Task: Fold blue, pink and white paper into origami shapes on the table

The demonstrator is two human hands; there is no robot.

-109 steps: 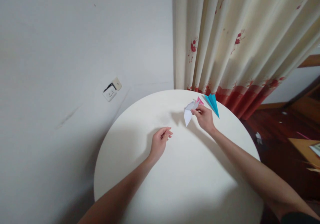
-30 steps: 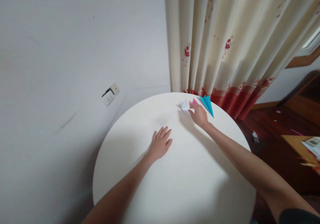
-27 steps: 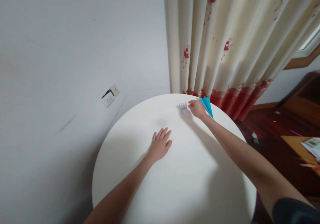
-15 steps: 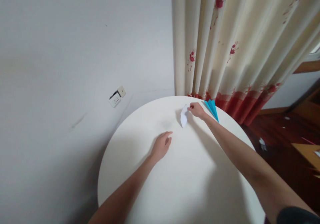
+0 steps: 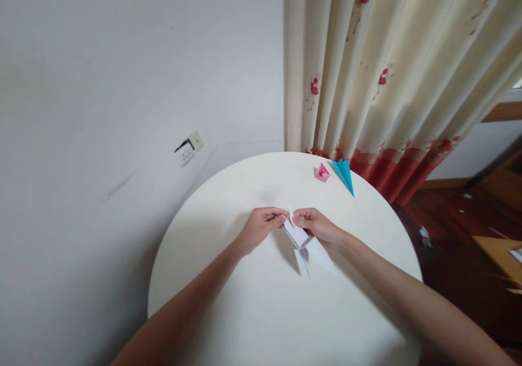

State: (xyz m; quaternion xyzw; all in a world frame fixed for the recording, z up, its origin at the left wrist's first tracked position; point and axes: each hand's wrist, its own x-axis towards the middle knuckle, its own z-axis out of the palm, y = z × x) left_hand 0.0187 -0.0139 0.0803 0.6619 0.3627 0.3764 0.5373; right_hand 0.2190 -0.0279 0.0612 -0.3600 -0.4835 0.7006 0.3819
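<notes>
Between my hands, over the middle of the white round table [image 5: 253,311], is a white origami figure [image 5: 299,236] with pointed flaps; its kind is not plain. My left hand [image 5: 260,227] pinches its upper left edge between thumb and fingers. On the other side my right hand [image 5: 320,224] grips an upper flap near the upright tip. Two pointed parts hang down toward me, one narrow and one broad. Farther back lies a small pink folded-paper piece [image 5: 322,173], and beside it a blue paper plane [image 5: 344,177]. Neither hand touches those two.
A wall with a socket [image 5: 185,154] rises at the left. Behind the table hangs a cream curtain [image 5: 346,83] with red flowers and a red hem. At the right, a wooden piece of furniture [image 5: 495,254] stands on the dark floor [image 5: 448,284].
My right hand has brought the white origami figure from the back of the table toward me. My left hand has closed on it. The pink piece now shows.
</notes>
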